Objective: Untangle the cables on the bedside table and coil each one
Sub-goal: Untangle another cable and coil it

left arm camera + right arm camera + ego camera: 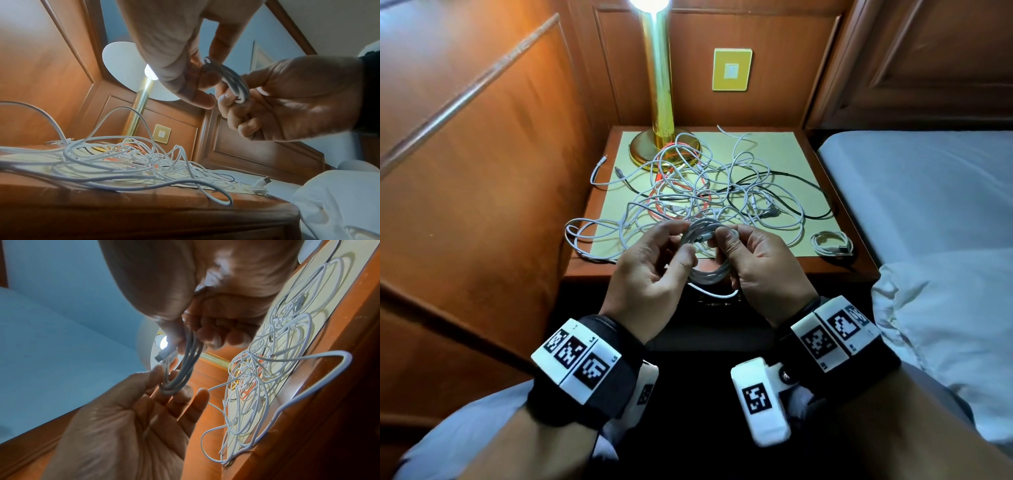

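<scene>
Bedside table under a big tangle of cables; one finished coil at its right front corner. Above the front edge, white coil pinched by left hand and right hand. Coiling step, seemingly near done; next: tuck the plug end, set down.

Bedside table bears lamp, tangled cables.

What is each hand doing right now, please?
Left hand: fingertips pinch one side of the white cable coil.
Right hand: fingers curled round the coil's other side.
</scene>
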Available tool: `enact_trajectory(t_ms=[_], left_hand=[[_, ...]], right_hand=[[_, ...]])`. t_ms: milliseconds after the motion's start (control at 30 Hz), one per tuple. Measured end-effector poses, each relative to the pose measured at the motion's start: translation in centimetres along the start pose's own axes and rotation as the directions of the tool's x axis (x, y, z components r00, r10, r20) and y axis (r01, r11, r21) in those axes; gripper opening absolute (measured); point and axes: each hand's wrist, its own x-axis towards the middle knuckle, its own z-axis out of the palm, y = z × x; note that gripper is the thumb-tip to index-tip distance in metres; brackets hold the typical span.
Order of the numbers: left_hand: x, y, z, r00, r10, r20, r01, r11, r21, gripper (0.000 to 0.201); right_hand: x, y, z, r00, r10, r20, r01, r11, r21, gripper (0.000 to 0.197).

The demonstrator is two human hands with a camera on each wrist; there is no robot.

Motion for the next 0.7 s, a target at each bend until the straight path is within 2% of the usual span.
enact_trajectory(t_ms=[133, 300, 433, 700], left_hand=[[0.0, -0.07, -0.01, 0.998, 0.065, -0.001, -0.065, 0.997, 0.041, 0.018], [0.3, -0.11, 0.19, 0.999, -0.02, -0.026, 0.018, 0.997, -0.072, 0.003], [0.29, -0.1, 0.42, 0.996, -0.082, -0.043, 0.077, 0.991, -0.114, 0.009], [0.18, -0.4, 0.71, 0.989, -0.139, -0.049, 0.131, 0.981, -0.141, 0.021]], right_hand=[[-0.19, -0.39, 0.02, 0.999, -0.029, 0.034, 0.032, 0.997, -0.067, 0.029], [-0.27, -0.55, 0.0, 0.995, -0.053, 0.083, 0.065, 0.987, -0.146, 0.031], [-0.29, -0.41, -0.03, 0.992, -0.068, 0.106, 0.09, 0.972, -0.216, 0.028], [-0.35, 0.11, -0.16, 0.981, -0.182, 0.061, 0.192, 0.938, -0.289, 0.024]])
